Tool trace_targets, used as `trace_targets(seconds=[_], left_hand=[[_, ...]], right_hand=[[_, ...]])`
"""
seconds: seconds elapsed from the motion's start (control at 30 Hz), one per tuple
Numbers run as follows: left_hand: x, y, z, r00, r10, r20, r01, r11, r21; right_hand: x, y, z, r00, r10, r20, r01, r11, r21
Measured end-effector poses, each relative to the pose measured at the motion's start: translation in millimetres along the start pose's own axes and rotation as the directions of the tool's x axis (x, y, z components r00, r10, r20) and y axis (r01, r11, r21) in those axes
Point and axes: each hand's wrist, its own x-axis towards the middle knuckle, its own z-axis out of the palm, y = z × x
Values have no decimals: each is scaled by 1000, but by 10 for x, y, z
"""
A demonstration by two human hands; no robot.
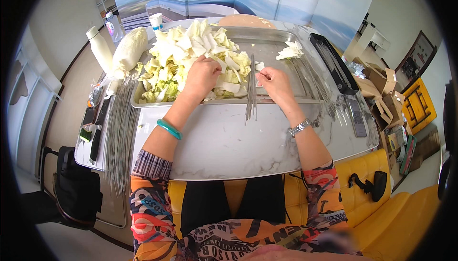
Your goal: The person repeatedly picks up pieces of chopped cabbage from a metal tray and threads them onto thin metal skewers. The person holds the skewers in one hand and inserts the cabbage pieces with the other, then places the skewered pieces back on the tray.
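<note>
A heap of cut napa cabbage pieces (200, 41) fills the left part of a shallow metal tray (250, 34). My left hand (204, 74) is over the heap's front, fingers curled against the leaves; any piece in them is hidden. My right hand (275, 84) has thumb and forefinger drawn together, just right of a few thin metal skewers (252, 85). Those skewers lie over the tray's front rim. Whether that hand pinches anything is too small to tell. Small white cabbage bits (260, 66) lie beside its fingertips. At the tray's right, cabbage pieces (290, 50) sit at the ends of more thin skewers (309, 75).
Left on the marble-patterned table (229, 143) are a whole napa cabbage (131, 48), a white bottle (99, 50), a long skewer bundle (121, 136) and a black-handled knife (96, 143). A black box of skewers (332, 64) and a phone (356, 117) lie right. Cardboard boxes (384, 93) stand beyond.
</note>
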Motion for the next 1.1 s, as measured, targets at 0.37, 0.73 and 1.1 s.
trace_targets(seconds=[0.37, 0.73, 1.1], left_hand=[[-6, -13, 3, 1000, -20, 15, 19, 999, 29], [1, 23, -31, 999, -35, 31, 36, 999, -8], [11, 33, -49, 995, -69, -77, 66, 997, -33]], right_hand=[[138, 139, 31, 948, 271, 168, -284, 957, 59], [202, 90, 131, 909, 334, 251, -390, 893, 224], [199, 130, 107, 911, 315, 267, -377, 899, 225]])
